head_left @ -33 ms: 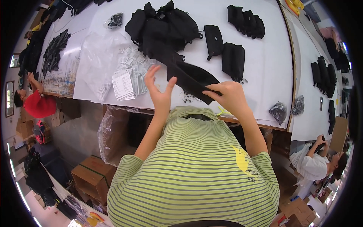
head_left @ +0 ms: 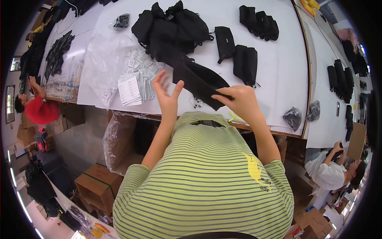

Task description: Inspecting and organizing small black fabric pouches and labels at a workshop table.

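Observation:
My right hand [head_left: 240, 99] pinches the near right end of a black fabric pouch [head_left: 199, 81]. The pouch slants over the white tabletop, its long side gaping, and its far end meets a heap of black pouches [head_left: 169, 32]. At the pouch's left side is my left hand [head_left: 166, 93], fingers apart and thumb raised, with nothing in it. Just left of that hand lie white printed cards [head_left: 130, 91], partly stacked and partly scattered. Small dark bits [head_left: 195, 102] rest on the table below the pouch.
Finished-looking black pouches [head_left: 245, 63] lie to the right, and more [head_left: 259, 23] farther back. Clear plastic sheeting [head_left: 104, 67] spreads at left. Bagged small parts [head_left: 293, 118] sit near the right front corner. Co-workers [head_left: 41, 109] [head_left: 328, 171] stand at both sides.
My left hand has shifted very slightly left, its fingers a little more curled. The pouch has moved a touch leftward with my right hand still gripping it.

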Demonstrator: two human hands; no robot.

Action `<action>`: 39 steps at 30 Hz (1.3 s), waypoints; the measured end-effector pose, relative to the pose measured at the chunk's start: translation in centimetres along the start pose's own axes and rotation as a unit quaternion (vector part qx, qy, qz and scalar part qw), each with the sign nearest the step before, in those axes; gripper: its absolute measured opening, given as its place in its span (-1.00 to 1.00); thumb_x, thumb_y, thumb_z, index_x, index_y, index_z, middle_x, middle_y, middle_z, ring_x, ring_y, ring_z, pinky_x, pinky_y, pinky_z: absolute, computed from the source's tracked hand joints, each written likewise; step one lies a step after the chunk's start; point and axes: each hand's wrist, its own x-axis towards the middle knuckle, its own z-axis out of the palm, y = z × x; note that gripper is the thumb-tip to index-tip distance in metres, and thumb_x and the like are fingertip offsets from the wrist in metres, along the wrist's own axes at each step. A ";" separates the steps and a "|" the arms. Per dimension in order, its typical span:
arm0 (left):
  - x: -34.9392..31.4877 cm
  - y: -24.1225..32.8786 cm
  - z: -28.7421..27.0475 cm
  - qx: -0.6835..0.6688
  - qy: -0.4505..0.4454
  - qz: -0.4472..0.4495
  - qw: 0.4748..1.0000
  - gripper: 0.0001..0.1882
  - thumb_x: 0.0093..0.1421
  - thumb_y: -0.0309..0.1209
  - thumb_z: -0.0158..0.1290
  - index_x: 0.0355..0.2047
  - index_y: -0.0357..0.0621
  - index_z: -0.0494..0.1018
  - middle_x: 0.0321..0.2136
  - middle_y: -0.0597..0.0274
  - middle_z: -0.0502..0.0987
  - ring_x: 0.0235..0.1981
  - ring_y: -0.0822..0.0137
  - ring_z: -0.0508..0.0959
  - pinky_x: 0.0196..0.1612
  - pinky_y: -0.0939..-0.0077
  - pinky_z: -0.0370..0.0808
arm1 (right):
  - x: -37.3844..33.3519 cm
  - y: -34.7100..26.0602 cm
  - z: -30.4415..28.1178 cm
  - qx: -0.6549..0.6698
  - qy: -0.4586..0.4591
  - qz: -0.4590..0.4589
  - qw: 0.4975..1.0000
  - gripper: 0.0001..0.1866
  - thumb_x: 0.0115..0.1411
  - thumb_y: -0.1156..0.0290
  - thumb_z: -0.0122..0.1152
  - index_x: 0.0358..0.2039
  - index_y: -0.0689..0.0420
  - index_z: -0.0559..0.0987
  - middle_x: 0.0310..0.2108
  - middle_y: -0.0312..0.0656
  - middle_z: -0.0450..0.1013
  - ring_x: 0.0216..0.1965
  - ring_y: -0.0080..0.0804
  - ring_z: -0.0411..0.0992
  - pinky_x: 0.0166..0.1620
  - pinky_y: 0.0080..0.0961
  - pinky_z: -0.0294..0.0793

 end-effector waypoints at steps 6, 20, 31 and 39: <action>-2.0 0.9 0.6 -0.345 -0.103 -0.280 0.890 -0.47 0.11 -0.40 0.14 0.07 -0.14 0.20 -0.06 0.19 0.38 -0.03 0.30 0.41 0.07 0.38 0.34 | 0.2 -1.6 1.6 0.139 0.049 0.014 0.989 -0.80 -0.10 0.29 0.41 -0.43 0.06 0.67 -0.79 -0.26 0.36 -0.79 -0.56 0.19 -0.67 -0.62 0.11; -0.5 2.5 -0.4 -0.369 0.003 -0.309 0.877 -0.45 0.02 -0.55 0.15 0.05 -0.17 0.24 -0.10 0.18 0.41 -0.05 0.26 0.43 0.03 0.38 0.39 | -1.1 -1.9 2.7 0.317 0.082 0.132 0.936 -0.82 0.23 0.35 0.09 -0.41 0.19 0.52 -0.74 -0.37 0.35 -0.72 -0.75 0.08 -0.61 -0.71 0.04; -0.7 5.6 1.3 -0.237 -0.270 -0.293 0.886 -0.46 -0.08 -0.51 0.24 -0.06 -0.34 0.33 -0.23 0.11 0.49 -0.20 0.28 0.52 -0.09 0.44 0.47 | 1.3 -0.9 1.8 0.463 0.124 0.138 0.867 -0.62 0.25 0.32 0.05 0.05 0.19 0.44 -0.19 -0.22 0.48 -0.19 -0.61 0.38 -0.13 -0.67 0.35; -0.8 6.4 2.3 -0.184 -0.306 -0.323 0.876 -0.45 -0.11 -0.48 0.25 -0.08 -0.37 0.34 -0.24 0.08 0.49 -0.23 0.30 0.53 -0.14 0.47 0.49 | 2.9 -0.4 -0.7 0.328 0.265 0.042 0.906 -0.85 0.05 0.50 0.27 -0.33 0.18 0.55 -0.36 -0.30 0.49 -0.39 -0.62 0.41 -0.35 -0.72 0.33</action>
